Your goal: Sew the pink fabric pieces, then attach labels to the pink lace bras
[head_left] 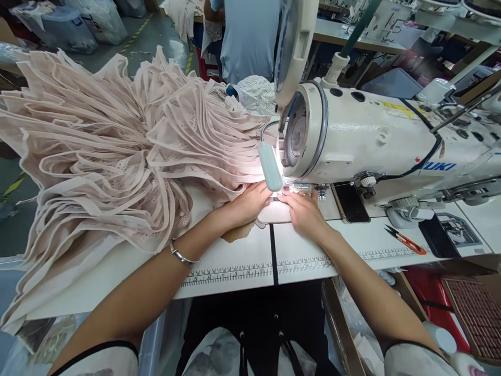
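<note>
Under the head of a white sewing machine [348,130], both hands are close together in bright lamp light. My left hand [250,202] has its fingers closed on the end of the pale pink lace-trimmed fabric [168,141], left of the needle area. Its fingertips are partly behind a pale green lamp [270,167]. My right hand [307,211] is closed too, thumb and fingers pinched on the fabric edge by the presser foot. Glare washes out the cloth between the fingertips. The large gathered heap of fabric spreads leftward over the table.
Orange thread snips [405,240] lie on the right of the white table, near a dark phone-like slab [438,237]. A printed ruler strip [230,274] runs along the front edge. Beyond the machine is a person in a blue shirt [250,42]. Plastic bins [58,28] stand far left.
</note>
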`<state>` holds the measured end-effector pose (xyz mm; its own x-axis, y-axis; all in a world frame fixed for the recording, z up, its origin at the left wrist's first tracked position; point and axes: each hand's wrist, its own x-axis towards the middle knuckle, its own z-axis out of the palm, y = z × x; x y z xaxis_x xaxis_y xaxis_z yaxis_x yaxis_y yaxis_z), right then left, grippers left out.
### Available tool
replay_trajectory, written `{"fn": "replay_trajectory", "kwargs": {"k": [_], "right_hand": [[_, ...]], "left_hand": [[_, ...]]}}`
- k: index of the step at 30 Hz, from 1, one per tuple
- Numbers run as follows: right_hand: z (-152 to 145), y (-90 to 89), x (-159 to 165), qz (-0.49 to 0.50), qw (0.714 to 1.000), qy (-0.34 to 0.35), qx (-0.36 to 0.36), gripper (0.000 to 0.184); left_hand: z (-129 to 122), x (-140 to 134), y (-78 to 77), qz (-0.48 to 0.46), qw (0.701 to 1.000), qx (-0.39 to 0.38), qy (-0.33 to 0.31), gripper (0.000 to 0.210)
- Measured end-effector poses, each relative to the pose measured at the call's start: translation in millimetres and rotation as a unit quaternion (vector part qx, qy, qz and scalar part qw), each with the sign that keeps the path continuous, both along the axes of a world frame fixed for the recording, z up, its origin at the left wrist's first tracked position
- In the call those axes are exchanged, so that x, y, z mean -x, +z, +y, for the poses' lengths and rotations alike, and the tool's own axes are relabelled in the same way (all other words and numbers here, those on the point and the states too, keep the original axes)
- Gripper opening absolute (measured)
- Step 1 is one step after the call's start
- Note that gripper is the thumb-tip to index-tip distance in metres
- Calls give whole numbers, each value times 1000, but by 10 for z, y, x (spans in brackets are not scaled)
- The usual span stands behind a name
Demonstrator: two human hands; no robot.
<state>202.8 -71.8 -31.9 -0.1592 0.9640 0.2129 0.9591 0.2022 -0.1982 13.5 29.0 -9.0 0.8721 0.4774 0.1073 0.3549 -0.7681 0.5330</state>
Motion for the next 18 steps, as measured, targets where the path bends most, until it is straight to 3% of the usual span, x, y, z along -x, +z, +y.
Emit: {"fn": "replay_trajectory", "kwargs": {"k": [7, 12, 15, 18], "right_hand": [[15, 23, 12, -49, 998, 12, 35, 55], [11, 48, 39, -41, 997, -11, 67, 56], [24, 67, 76, -48, 993, -62, 89, 55], [73, 125, 116, -66, 984, -116, 119, 55]], "left_hand": [[39, -31, -14, 33, 999, -1, 27, 16], [-38, -33, 40, 73, 995, -23, 72, 36], [-98, -51, 10, 85, 988, -71, 106, 39], [-159, -71, -46, 90, 975, -169, 114, 27]]}}
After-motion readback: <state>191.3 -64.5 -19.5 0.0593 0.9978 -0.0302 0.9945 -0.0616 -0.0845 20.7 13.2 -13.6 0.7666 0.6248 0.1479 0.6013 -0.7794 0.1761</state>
